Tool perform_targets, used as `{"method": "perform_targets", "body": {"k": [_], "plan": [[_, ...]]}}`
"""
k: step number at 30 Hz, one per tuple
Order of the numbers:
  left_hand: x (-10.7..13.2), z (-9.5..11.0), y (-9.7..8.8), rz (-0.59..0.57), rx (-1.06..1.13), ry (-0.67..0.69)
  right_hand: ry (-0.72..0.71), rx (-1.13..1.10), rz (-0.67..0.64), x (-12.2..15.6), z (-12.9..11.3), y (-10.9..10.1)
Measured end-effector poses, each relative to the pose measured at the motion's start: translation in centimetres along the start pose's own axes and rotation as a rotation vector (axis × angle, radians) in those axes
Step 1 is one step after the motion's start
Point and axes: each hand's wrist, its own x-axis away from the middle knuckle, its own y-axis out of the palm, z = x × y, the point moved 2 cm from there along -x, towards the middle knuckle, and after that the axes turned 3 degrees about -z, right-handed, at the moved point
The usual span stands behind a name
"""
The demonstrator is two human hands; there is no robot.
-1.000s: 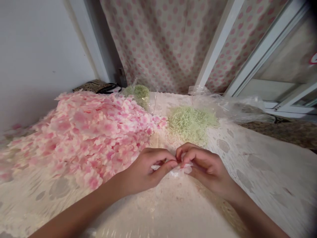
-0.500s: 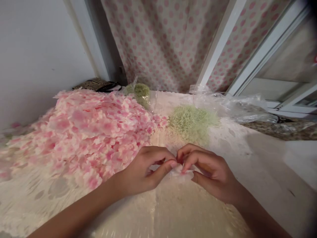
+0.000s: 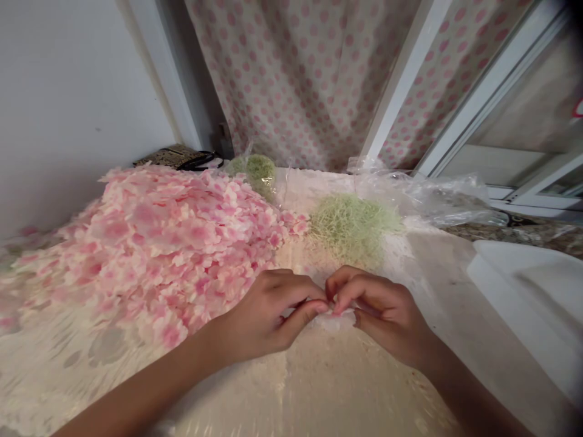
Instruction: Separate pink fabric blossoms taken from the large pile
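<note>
My left hand [image 3: 268, 312] and my right hand [image 3: 378, 306] meet fingertip to fingertip low over a lace cloth [image 3: 319, 388]. Both are closed in a pinch on a small pale petal piece [image 3: 337, 320], which shows white under the fingers. A big heap of pink and white fabric petals [image 3: 155, 243] lies just left of my left hand. A pile of thin pale green stems [image 3: 353, 223] sits right behind my hands.
A clear bag with more green pieces [image 3: 257, 170] stands at the back. Crumpled clear plastic [image 3: 428, 194] lies at the back right. A white object [image 3: 532, 291] enters at the right. A spotted curtain [image 3: 319, 79] and white frame close the back.
My hands stay pinched together on the petal piece, fingers shifting slightly. A white object has come into view at the right edge.
</note>
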Motion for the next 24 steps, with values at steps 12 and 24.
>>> {"method": "perform_targets", "body": {"k": [12, 24], "plan": [[0.1, 0.2, 0.1, -0.054, -0.061, -0.039, 0.072, -0.078, 0.015, -0.1, 0.5, 0.5], [0.2, -0.4, 1.3, -0.125, 0.201, -0.26, 0.148, -0.121, -0.018, 0.1, 2.0, 1.1]]}}
